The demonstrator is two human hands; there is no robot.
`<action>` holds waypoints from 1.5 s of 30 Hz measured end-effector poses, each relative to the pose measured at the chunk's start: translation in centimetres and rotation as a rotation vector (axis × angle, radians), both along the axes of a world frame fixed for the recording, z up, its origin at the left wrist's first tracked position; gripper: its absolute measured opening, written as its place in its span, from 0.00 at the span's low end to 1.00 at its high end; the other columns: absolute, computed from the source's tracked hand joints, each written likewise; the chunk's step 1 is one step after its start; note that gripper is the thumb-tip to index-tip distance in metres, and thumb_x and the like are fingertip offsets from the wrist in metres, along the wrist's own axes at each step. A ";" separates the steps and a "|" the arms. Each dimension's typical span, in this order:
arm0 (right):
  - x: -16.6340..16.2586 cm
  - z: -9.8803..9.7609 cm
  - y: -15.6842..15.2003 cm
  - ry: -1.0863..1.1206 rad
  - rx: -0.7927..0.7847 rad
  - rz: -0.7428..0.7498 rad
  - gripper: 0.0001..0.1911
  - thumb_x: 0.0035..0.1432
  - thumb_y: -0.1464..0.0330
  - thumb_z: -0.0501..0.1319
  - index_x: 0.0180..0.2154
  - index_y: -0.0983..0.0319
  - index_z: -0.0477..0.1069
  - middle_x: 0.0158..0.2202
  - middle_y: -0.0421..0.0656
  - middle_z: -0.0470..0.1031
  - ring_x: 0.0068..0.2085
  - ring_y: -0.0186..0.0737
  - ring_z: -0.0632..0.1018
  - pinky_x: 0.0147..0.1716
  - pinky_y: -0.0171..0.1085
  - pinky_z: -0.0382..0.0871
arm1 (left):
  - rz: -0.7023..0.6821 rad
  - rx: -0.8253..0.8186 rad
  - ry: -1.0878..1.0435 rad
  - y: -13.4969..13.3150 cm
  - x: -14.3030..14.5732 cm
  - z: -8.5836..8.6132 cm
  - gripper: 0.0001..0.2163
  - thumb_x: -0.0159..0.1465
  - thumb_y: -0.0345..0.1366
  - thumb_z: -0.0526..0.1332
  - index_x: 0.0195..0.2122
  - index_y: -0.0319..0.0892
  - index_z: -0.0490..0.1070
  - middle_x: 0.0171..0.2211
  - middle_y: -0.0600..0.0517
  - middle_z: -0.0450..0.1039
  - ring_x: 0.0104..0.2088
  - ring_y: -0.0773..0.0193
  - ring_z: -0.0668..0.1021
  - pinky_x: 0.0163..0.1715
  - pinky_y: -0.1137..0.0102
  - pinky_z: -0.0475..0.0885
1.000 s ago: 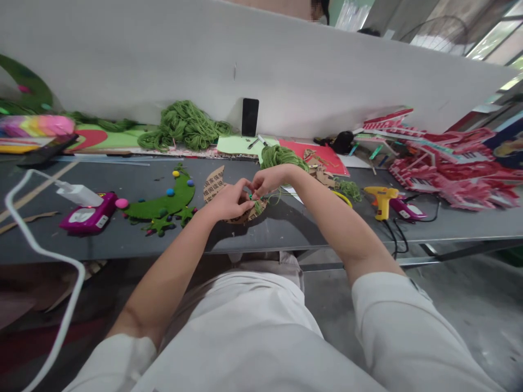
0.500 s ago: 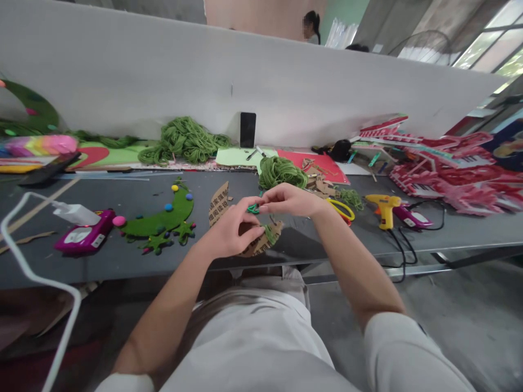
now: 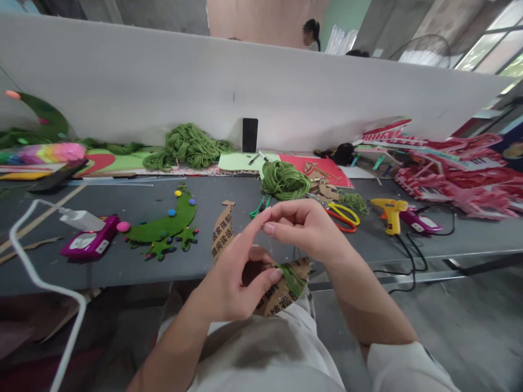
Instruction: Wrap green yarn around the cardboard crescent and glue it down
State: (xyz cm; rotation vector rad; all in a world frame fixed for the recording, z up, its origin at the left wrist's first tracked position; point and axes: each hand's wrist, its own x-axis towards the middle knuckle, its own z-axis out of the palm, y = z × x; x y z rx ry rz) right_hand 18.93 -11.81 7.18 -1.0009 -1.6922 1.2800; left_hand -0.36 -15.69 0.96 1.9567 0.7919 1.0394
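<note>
My left hand (image 3: 239,272) is closed on a curved cardboard piece (image 3: 222,228) printed with dark characters, thumb on its near face. Part of the cardboard is hidden behind that hand. Green yarn (image 3: 295,280) is wrapped round its right end, just past my thumb tip. My right hand (image 3: 304,226) is bent in a pinch, thumb and fingers against the left fingertips; what it pinches, if anything, is too small to see. Behind the hands, green-handled scissors (image 3: 260,207) lie on the table beside a bundle of green yarn (image 3: 285,179).
A green felt crescent with pompoms (image 3: 163,223) lies left, near a purple device (image 3: 90,239). To the right are scissors with yellow and red handles (image 3: 345,215) and a yellow glue gun (image 3: 391,212). A phone (image 3: 250,135) leans on the white partition (image 3: 171,81).
Both hands and the cardboard have come nearer my body and lower in view. The green-handled scissors, mostly covered by my fingers before, now show on the table behind them.
</note>
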 end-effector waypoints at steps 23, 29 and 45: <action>4.0 -0.9 8.2 -0.417 0.070 0.294 0.17 0.56 0.57 0.69 0.40 0.64 0.82 0.28 0.40 0.75 0.29 0.32 0.68 0.28 0.34 0.59 | 0.241 0.182 0.547 4.1 -0.6 -1.2 0.15 0.72 0.38 0.54 0.56 0.46 0.74 0.45 0.49 0.84 0.41 0.56 0.82 0.47 0.59 0.63; 6.6 -2.8 11.1 -0.600 0.057 0.403 0.19 0.57 0.55 0.68 0.38 0.65 0.83 0.30 0.42 0.78 0.31 0.34 0.72 0.31 0.34 0.63 | 0.389 0.287 0.645 8.0 -2.3 -0.8 0.13 0.71 0.38 0.55 0.49 0.45 0.78 0.44 0.50 0.84 0.41 0.56 0.83 0.45 0.59 0.62; 0.3 -8.2 10.3 -0.120 -0.081 0.012 0.22 0.53 0.52 0.67 0.34 0.66 0.75 0.23 0.36 0.67 0.23 0.28 0.64 0.22 0.32 0.57 | 0.506 0.525 0.802 11.8 -2.2 -1.1 0.14 0.73 0.36 0.51 0.48 0.45 0.76 0.45 0.47 0.84 0.42 0.54 0.83 0.43 0.57 0.57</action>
